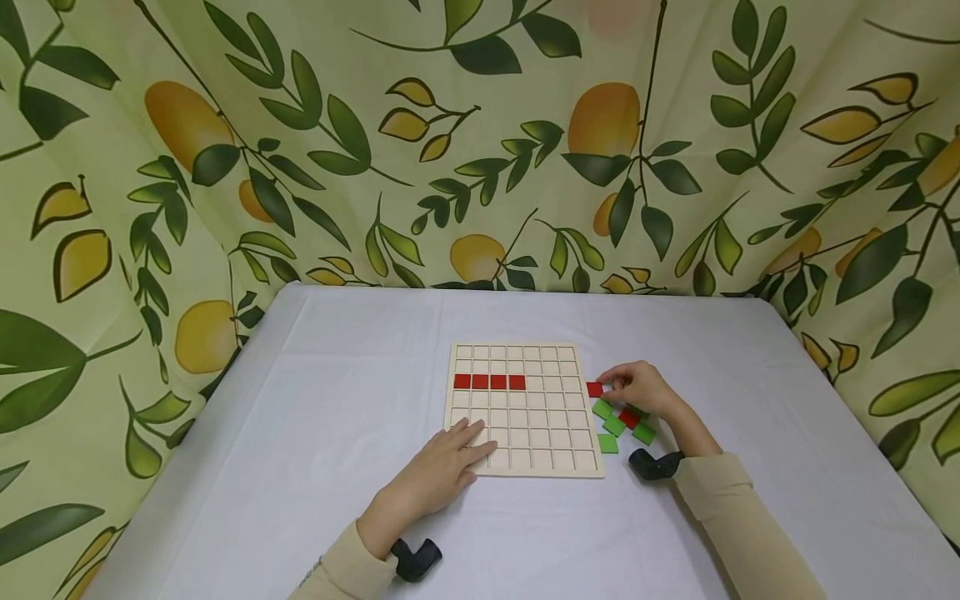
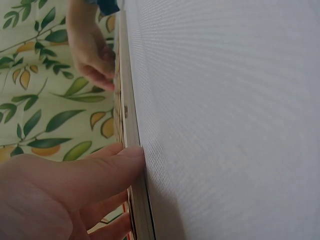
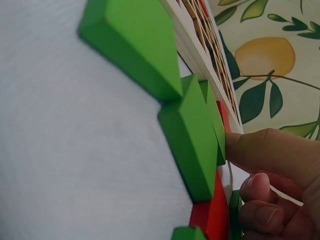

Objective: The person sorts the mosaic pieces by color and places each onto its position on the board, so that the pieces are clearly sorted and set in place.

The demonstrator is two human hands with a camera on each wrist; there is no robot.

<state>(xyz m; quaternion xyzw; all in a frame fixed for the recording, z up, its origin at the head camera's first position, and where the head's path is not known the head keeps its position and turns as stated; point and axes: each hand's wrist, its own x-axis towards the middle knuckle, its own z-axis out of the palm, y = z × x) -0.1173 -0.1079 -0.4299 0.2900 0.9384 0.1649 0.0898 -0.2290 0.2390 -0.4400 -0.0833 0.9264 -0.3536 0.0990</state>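
A pale wooden grid board (image 1: 543,458) lies on the table, with several red tiles (image 1: 491,382) side by side in one row at its left. My left hand (image 1: 435,469) rests on the board's near left corner, fingers spread and fairly straight. In the left wrist view its thumb (image 2: 115,167) touches the board's side edge. Just beyond the board's right edge, my right hand (image 1: 637,389) pinches a loose red tile (image 1: 594,389) between thumb and fingertips. Green tiles (image 3: 190,145) partly hide that tile in the right wrist view.
Several loose green tiles (image 1: 608,443) and another red tile (image 1: 628,418) lie close together right of the board, below my right hand. A white cloth covers the table (image 1: 352,358). Behind it hangs a leaf-and-fruit patterned curtain (image 1: 480,192). Both wrists carry dark devices (image 1: 654,465).
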